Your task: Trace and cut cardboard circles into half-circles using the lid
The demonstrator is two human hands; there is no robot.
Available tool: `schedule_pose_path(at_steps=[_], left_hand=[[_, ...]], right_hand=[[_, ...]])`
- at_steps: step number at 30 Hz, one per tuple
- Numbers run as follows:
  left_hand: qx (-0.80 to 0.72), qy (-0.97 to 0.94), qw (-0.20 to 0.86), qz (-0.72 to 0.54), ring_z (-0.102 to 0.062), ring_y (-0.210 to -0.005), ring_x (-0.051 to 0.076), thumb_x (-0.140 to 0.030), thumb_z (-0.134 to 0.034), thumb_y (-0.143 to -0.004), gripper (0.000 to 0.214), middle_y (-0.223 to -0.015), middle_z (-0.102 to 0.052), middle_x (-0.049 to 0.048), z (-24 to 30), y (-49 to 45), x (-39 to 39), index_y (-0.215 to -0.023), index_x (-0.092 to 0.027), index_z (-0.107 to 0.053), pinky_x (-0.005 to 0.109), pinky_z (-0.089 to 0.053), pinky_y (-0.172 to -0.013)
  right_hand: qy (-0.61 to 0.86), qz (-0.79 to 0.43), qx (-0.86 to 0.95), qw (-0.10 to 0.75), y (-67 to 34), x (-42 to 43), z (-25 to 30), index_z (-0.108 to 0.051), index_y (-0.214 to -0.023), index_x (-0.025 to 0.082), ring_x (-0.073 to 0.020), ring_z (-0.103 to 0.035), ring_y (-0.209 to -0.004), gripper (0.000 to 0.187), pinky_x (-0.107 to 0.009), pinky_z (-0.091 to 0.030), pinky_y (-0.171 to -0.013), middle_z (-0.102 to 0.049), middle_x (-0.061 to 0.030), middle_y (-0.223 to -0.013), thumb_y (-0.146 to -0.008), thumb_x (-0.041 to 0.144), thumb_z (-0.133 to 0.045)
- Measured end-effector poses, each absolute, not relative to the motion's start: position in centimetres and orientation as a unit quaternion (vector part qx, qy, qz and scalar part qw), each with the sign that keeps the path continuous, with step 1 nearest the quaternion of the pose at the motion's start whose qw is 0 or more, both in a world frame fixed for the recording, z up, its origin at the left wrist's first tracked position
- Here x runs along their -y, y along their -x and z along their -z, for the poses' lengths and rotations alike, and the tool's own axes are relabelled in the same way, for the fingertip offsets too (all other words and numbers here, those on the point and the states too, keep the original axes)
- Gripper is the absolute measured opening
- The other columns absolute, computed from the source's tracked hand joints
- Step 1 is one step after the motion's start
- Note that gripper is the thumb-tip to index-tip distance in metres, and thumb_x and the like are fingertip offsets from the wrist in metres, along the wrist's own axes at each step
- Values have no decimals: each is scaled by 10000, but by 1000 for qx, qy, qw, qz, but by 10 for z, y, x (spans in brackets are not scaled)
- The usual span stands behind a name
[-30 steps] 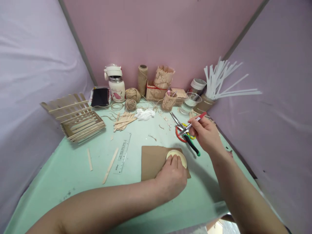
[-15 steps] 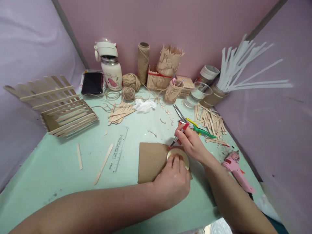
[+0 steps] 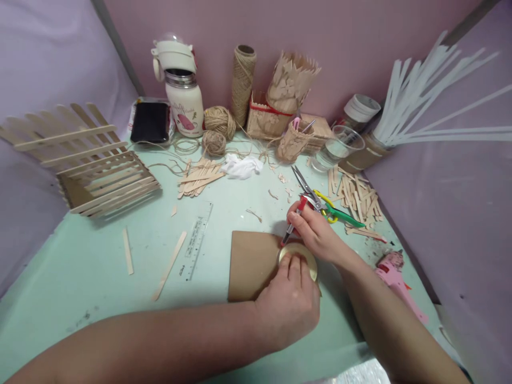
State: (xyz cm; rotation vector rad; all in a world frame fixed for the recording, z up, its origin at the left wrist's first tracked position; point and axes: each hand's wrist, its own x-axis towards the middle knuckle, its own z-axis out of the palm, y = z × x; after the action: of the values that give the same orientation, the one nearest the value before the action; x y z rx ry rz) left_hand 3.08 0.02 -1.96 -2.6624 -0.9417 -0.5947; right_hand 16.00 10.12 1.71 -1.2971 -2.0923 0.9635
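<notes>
My left hand (image 3: 292, 298) presses its bunched fingertips onto a round, pale gold lid-like disc (image 3: 309, 260). Beneath the disc lies a brown piece of cardboard (image 3: 250, 261), its right part covered by my hand and the disc. A red-capped pen (image 3: 288, 230) is gripped in my right hand (image 3: 316, 232), slanting down so its tip meets the disc's upper left edge at the cardboard. Just beyond my right hand rest scissors (image 3: 306, 184) and a green-handled cutting tool (image 3: 344, 214).
Left of the cardboard are a clear ruler (image 3: 196, 245) and loose craft sticks (image 3: 170, 265). A slatted stick basket (image 3: 112, 184) stands far left. Twine balls (image 3: 219, 122), a white bottle (image 3: 184, 104) and a water cup (image 3: 338, 149) line the back. At right lies a pink glue gun (image 3: 396, 280).
The camera view has shifted slightly. The pen stands a little steeper, with its tip still at the disc's edge. My left hand keeps its hold on the disc.
</notes>
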Motion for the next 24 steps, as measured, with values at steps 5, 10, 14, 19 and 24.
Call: schedule_pose_path(at_steps=[5, 10, 14, 19, 24], left_hand=[[326, 915, 127, 203, -679, -1049, 347, -164, -431, -898, 320, -1091, -711, 234, 21, -31, 0, -1026, -14, -682, 497, -488, -934], [331, 912, 123, 209, -693, -1018, 333, -154, -431, -895, 313, -1091, -715, 223, 20, -32, 0, -1014, -21, -689, 483, -499, -923], [330, 914, 122, 204, -687, -1034, 335, -157, -424, -900, 323, -1092, -713, 226, 19, -31, -1, -1028, -14, -684, 483, -498, -927], [329, 913, 120, 210, -691, -1028, 335, -146, -419, -900, 317, -1077, -716, 230, 20, -31, -2, -1013, -13, -683, 481, -505, -925], [328, 913, 125, 207, -692, -1028, 334, -133, -417, -901, 307, -1085, -714, 231, 19, -32, -2, -998, -11, -682, 478, -509, -931]], right_hand=[[456, -372, 786, 193, -155, -111, -18, -460, -804, 215, -141, -462, -627, 295, -271, -391, -617, -481, 23, -700, -1011, 384, -335], [438, -374, 803, 153, -150, -115, -17, -428, -767, 217, -141, -456, -644, 300, -265, -383, -619, -480, 21, -698, -1005, 372, -331], [431, -370, 811, 138, -149, -116, -19, -432, -780, 214, -141, -460, -651, 284, -267, -385, -632, -486, 18, -711, -1002, 361, -332], [440, -383, 802, 130, -152, -119, -20, -445, -801, 216, -143, -474, -649, 278, -266, -395, -631, -488, 23, -702, -1002, 373, -332], [471, -368, 786, 157, -164, -117, -20, -469, -787, 214, -147, -484, -634, 298, -275, -397, -632, -512, 20, -680, -992, 392, -346]])
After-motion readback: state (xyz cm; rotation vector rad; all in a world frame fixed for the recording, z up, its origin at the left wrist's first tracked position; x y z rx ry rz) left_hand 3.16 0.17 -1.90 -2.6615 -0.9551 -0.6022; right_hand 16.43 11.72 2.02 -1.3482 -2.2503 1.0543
